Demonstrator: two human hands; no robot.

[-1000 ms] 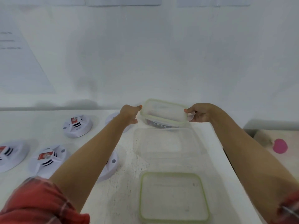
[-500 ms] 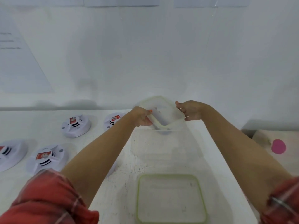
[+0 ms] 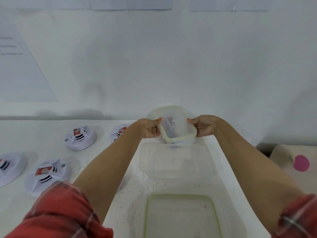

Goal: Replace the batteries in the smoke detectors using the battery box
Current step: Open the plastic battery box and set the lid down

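A small clear battery box [image 3: 176, 126] with a green-edged rim is held up at the far end of the table, tilted toward me, with dark batteries faintly visible inside. My left hand [image 3: 151, 128] grips its left side and my right hand [image 3: 204, 126] grips its right side. Several white round smoke detectors lie on the table to the left: one [image 3: 79, 137] at the back, one [image 3: 120, 132] partly hidden behind my left arm, one [image 3: 45, 175] nearer me, one [image 3: 8, 166] at the left edge.
A large clear container [image 3: 173, 162] stands under the held box. A clear lid with a green rim [image 3: 181, 215] lies near me on the white table [image 3: 106, 170]. A white wall rises right behind. Past the table's right edge sits a beige surface with a pink spot [image 3: 301, 163].
The battery box has been turned from lying flat to tilted with its open face toward me. Both hands shifted their hold on its sides and stayed at the far end of the table.
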